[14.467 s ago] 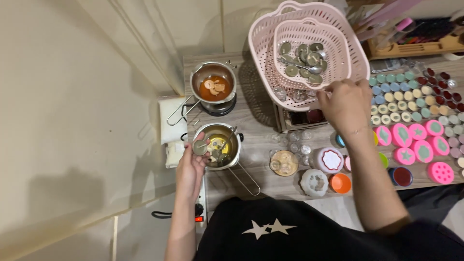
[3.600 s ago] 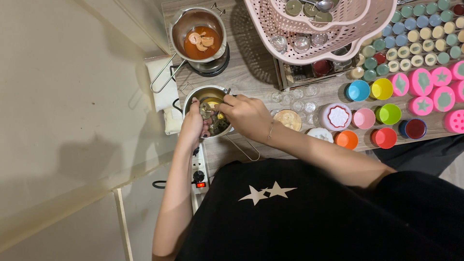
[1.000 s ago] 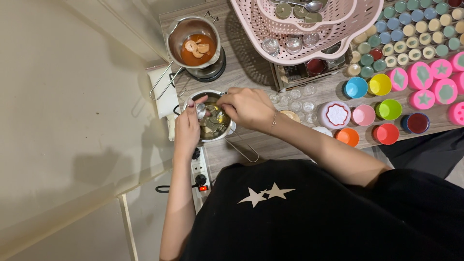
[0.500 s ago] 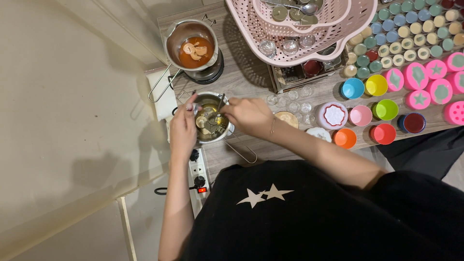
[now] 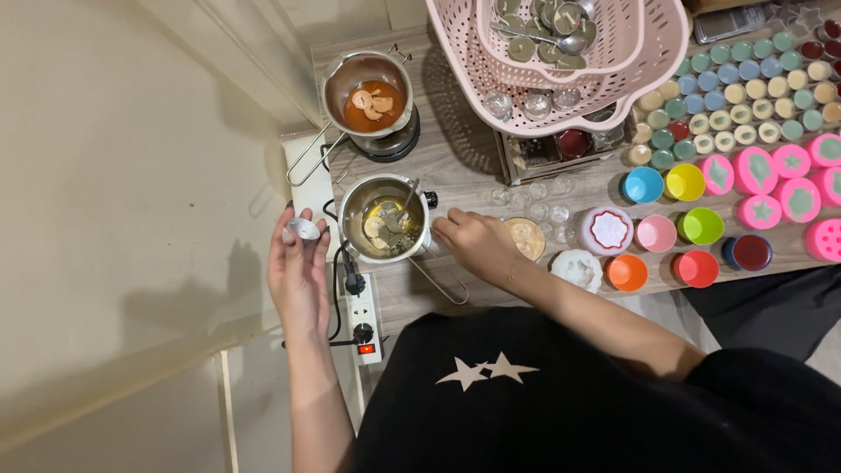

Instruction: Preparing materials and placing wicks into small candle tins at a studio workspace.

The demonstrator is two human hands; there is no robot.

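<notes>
Left hand left of near pot, fingers pinched on small metal cup, held off pot rim, over gap beside table edge. Right hand just right of near pot, fingers loosely curled, holding nothing visible, resting on table. Spoon stands in near pot, handle leaning up-right toward right hand. Near pot's handle runs down-right, under right wrist. Right hand nearer pot; cup sits opposite side.
</notes>
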